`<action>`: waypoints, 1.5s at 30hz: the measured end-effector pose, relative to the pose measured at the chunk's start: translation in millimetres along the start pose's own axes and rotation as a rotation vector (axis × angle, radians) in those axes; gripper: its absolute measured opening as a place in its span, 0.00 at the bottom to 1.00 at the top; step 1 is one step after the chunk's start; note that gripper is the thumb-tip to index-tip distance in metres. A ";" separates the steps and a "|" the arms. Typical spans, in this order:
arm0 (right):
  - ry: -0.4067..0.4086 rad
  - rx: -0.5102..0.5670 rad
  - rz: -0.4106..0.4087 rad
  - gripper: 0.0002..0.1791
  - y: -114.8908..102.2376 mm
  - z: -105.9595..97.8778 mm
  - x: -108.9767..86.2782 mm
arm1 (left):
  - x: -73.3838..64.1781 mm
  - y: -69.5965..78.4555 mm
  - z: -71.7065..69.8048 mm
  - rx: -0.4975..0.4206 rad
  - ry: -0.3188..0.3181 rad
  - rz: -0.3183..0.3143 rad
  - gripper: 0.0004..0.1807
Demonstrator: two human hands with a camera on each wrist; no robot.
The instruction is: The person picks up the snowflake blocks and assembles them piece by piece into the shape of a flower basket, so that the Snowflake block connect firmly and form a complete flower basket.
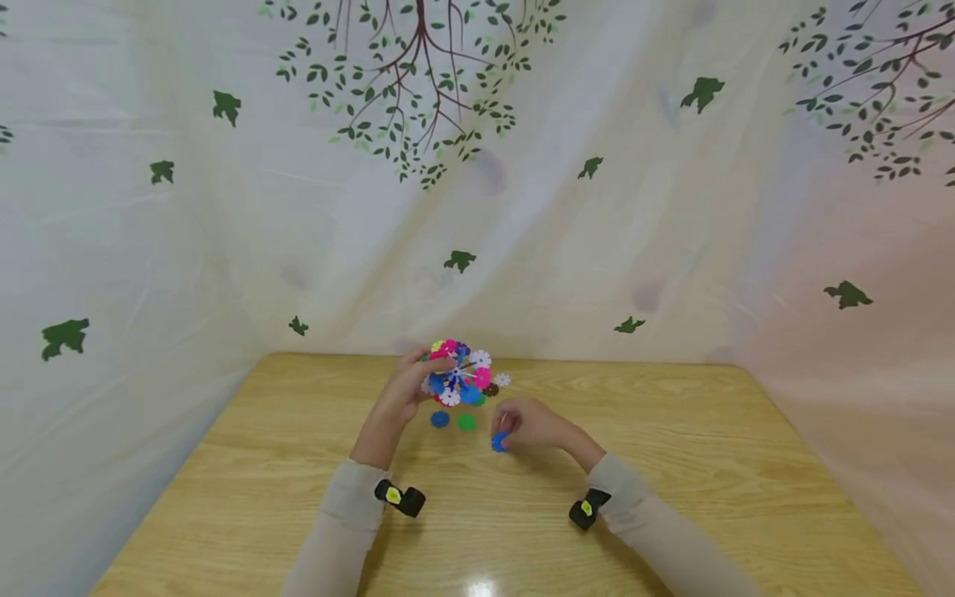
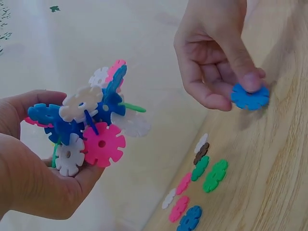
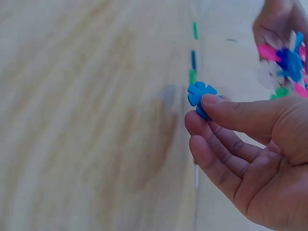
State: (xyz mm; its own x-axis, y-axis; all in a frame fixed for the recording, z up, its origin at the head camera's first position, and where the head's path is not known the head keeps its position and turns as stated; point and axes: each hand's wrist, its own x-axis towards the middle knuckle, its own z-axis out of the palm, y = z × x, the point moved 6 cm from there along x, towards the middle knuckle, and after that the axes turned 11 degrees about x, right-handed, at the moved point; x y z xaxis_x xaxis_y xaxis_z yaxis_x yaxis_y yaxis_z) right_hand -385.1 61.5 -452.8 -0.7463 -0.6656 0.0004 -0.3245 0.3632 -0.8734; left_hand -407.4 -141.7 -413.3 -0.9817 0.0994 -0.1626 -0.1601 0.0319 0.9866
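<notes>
My left hand (image 1: 405, 387) grips a cluster of interlocked plastic flower discs (image 1: 457, 375) in pink, white, blue and other colours, raised over the far part of the table. In the left wrist view a pink disc (image 2: 104, 144) and a cream disc (image 2: 81, 104) face the camera, slotted among blue ones. To the right of the cluster, my right hand (image 1: 531, 423) pinches a single blue notched disc (image 2: 250, 97) between thumb and fingers. The right wrist view shows the thumb across this blue disc (image 3: 198, 92). It is apart from the cluster.
Loose discs lie on the wooden table (image 1: 671, 464) below the cluster: a blue one (image 1: 439, 419), a green one (image 1: 466, 423), a brown one (image 1: 490, 389), a white one (image 1: 502, 380) and several others. A leaf-printed cloth (image 1: 522, 274) hangs behind the table's far edge.
</notes>
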 end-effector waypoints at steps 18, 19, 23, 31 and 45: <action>0.593 0.251 -0.259 0.12 -63.8 -61.9 6.4 | -4.8 -7.9 20.9 0.118 -0.141 0.027 0.32; 0.593 0.256 -0.268 0.12 -65.5 -60.2 7.3 | -5.2 -7.6 21.7 0.114 -0.144 0.025 0.32; 0.597 0.229 -0.256 0.12 -72.0 -53.2 7.3 | -6.7 -6.4 24.7 0.112 -0.156 0.017 0.31; 0.622 0.224 -0.277 0.10 -100.1 -45.1 -6.0 | -6.9 -5.9 26.4 0.101 -0.135 0.018 0.31; 0.672 0.283 -0.335 0.08 -96.8 -43.1 -5.0 | -6.6 -3.8 26.0 0.060 -0.101 0.018 0.30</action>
State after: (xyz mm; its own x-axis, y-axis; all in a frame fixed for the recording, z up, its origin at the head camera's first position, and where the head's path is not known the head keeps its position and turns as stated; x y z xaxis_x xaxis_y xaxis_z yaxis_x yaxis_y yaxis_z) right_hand -375.0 57.7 -347.3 -0.8548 -0.1421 0.4991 -0.5009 -0.0257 -0.8651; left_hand -397.6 -116.6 -416.4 -0.9684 0.2000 -0.1487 -0.1334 0.0882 0.9871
